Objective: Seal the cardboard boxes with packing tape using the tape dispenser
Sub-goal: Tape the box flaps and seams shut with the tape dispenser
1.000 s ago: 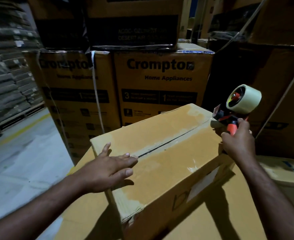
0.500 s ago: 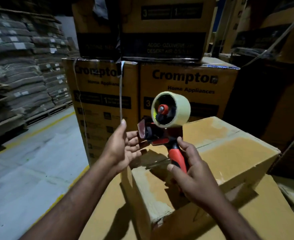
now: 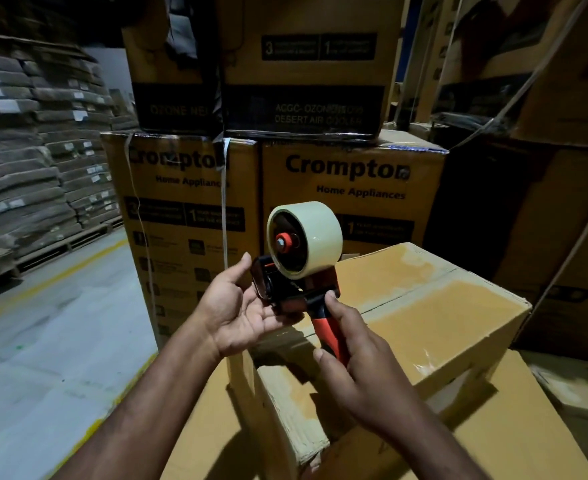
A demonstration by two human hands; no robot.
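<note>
My right hand (image 3: 358, 368) grips the red handle of a tape dispenser (image 3: 299, 271) that carries a pale roll of packing tape (image 3: 308, 237), held upright in front of me. My left hand (image 3: 240, 306) is palm up with fingers spread, touching the dispenser's black front end from the left. Beneath both hands lies a plain brown cardboard box (image 3: 424, 327) with its top flaps closed along a dark centre seam. It rests on a larger flat box (image 3: 528, 427).
Tall printed yellow cartons (image 3: 351, 188) are stacked right behind, with more stacked above. Dark boxes and cords fill the right side. Pallets of bundled flat material (image 3: 32, 174) line the left wall. Grey concrete floor (image 3: 50, 341) with a yellow line lies to the left.
My right hand brought the dispenser from the box's far right corner to the middle, upright. My left hand left the box top and now touches the dispenser's front.
</note>
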